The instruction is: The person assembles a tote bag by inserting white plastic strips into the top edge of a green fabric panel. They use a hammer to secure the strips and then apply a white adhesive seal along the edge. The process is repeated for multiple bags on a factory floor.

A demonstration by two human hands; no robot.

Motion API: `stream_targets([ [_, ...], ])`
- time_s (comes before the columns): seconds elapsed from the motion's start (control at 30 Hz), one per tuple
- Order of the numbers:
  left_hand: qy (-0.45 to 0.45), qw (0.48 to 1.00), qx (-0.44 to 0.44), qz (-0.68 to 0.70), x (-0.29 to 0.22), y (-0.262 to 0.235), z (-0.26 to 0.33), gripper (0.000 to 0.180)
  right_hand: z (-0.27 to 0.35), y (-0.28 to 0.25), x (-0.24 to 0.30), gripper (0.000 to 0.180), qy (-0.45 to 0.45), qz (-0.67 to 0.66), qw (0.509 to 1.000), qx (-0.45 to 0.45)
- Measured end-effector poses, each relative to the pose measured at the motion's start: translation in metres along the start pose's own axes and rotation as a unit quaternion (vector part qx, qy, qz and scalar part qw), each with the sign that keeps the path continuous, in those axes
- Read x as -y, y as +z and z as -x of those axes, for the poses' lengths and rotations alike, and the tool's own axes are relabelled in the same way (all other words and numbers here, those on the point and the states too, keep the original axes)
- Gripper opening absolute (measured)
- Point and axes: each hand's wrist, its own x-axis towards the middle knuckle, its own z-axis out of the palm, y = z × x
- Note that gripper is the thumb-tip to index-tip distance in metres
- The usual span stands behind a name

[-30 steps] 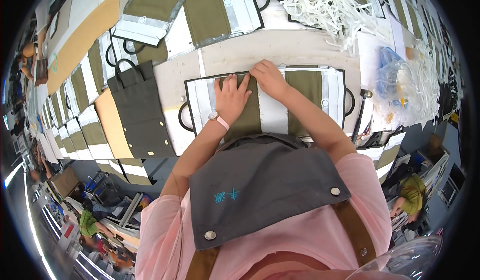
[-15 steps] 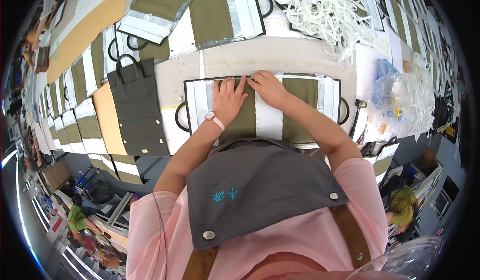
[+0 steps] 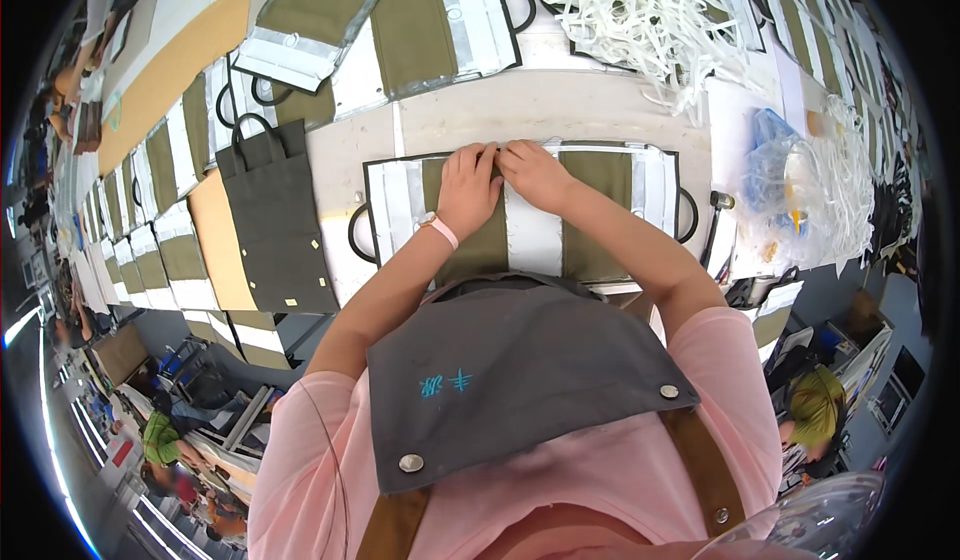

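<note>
The olive and white bag (image 3: 590, 210) lay flat across the pale worktable (image 3: 560, 110), its far edge running just under the fingertips of both hands. The left hand (image 3: 467, 185) rested palm down on an olive panel with its fingers pinched narrow on that far edge, and the right hand (image 3: 537, 173) did the same just beside it, the two nearly touching at the middle of the bag. A strip of bare table lay beyond that edge before the heap of white straps (image 3: 640, 10) and more olive bags (image 3: 420, 25) began. To the left a dark grey bag (image 3: 275, 215) lay close by, apart from the worked one. The bag's near edge was hidden under the grey apron bib (image 3: 520, 370). What the fingertips pinched could not be made out. A clear plastic bag (image 3: 790, 185) sat blurred toward the right rim.
</note>
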Motion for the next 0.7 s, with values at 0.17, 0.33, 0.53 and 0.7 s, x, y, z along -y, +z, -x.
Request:
stream_targets([
  [0.17, 0.051, 0.997, 0.015, -0.056, 0.011, 0.002, 0.003, 0.056, 0.016, 0.001, -0.011, 0.026, 0.126, -0.089, 0.985, -0.078],
  [0.33, 0.095, 0.990, 0.020, -0.098, 0.018, -0.001, -0.003, 0.055, 0.015, -0.014, -0.012, 0.022, 0.246, -0.075, 0.964, -0.062],
  [0.53, 0.072, 0.994, 0.010, -0.085, 0.016, -0.003, -0.010, 0.050, 0.022, -0.007, -0.016, 0.019, 0.146, -0.036, 0.989, -0.006],
  [0.7, 0.053, 0.991, 0.005, -0.122, -0.018, 0.008, -0.025, 0.039, 0.022, -0.006, -0.011, 0.019, 0.183, -0.049, 0.980, -0.068],
])
